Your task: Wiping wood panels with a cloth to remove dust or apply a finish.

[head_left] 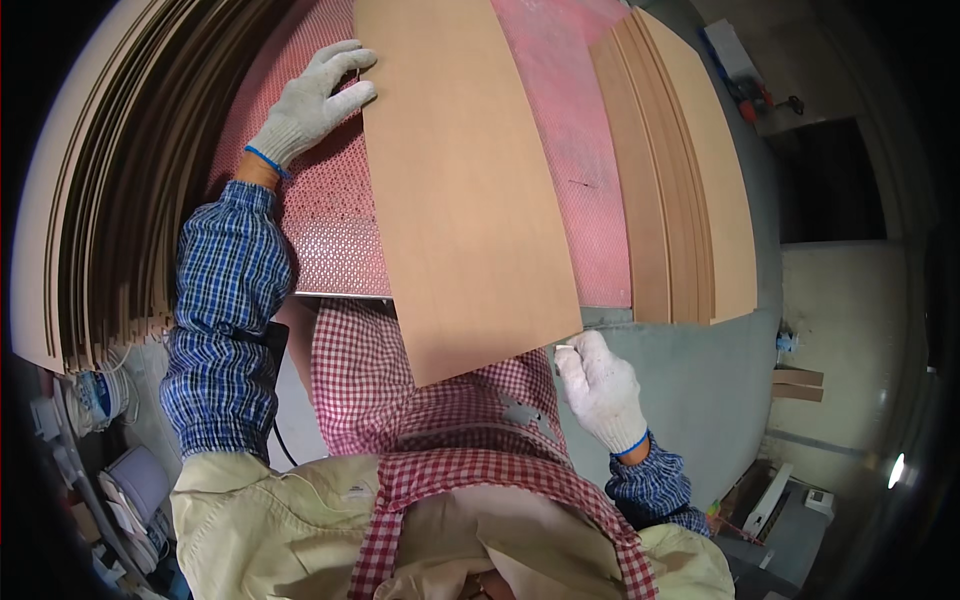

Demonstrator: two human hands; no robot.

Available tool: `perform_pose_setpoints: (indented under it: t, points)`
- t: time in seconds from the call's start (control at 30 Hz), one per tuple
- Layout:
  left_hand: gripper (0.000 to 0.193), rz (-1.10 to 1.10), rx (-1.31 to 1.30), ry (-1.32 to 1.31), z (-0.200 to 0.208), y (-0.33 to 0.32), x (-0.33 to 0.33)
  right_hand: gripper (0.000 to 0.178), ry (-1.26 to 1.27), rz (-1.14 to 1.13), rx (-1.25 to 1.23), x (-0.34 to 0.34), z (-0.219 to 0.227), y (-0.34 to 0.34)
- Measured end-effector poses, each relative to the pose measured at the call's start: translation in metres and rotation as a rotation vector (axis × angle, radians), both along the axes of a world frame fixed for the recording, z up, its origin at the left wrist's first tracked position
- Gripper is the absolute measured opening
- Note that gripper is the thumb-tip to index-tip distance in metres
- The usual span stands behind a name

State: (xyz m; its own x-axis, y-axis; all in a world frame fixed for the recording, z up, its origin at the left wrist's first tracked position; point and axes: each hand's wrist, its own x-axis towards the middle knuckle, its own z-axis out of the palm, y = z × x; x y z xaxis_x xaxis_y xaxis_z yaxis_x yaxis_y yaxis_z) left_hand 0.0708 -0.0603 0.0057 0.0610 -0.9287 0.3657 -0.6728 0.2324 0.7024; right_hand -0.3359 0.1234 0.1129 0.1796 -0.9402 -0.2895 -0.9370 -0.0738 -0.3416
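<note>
A long light-brown wood-grain board [465, 190] lies lengthwise in front of me on a red perforated table top [335, 235]. Its near end juts past the table edge over my checked apron. My left hand [315, 100], in a white knit glove, rests at the board's far left edge. Its fingers are apart, the tips touching the board. Close to the board's near right corner, my right hand [602, 388], also gloved, is closed. A small whitish piece [566, 349] shows between its thumb and fingers; its kind is unclear.
On the left stands a large stack of thin boards [120, 190]. A smaller, fanned stack [665, 180] lies at the right of the table. White coiled cable [118, 395] and shelf items are at lower left. Red-handled tools [757, 103] lie at far right.
</note>
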Motion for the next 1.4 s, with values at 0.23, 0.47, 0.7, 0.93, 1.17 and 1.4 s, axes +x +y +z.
perform_pose_setpoints:
  t: [0.23,0.47,0.7,0.93,1.17,1.4]
  points:
    - [0.054,0.002,0.03,-0.072,0.002,-0.002,-0.002,0.028,-0.083,-0.082,0.038,0.021,0.0,0.004]
    - [0.055,0.002,0.033,-0.058,0.006,-0.003,-0.006,0.026,-0.034,-0.021,-0.046,0.03,-0.001,-0.012]
    - [0.05,-0.009,0.051,0.007,0.011,0.002,-0.008,0.026,-0.014,0.169,-0.235,0.077,-0.018,-0.125]
    - [0.047,-0.059,0.013,0.041,0.018,0.003,-0.007,0.031,0.06,0.308,-0.378,0.15,-0.032,-0.288]
    - [0.051,-0.076,0.05,0.061,0.029,0.005,-0.004,0.036,0.037,0.24,-0.216,0.216,-0.032,-0.414]
    - [0.046,-0.064,0.012,0.088,0.025,0.009,-0.004,0.033,0.032,0.204,-0.12,0.258,-0.025,-0.459]
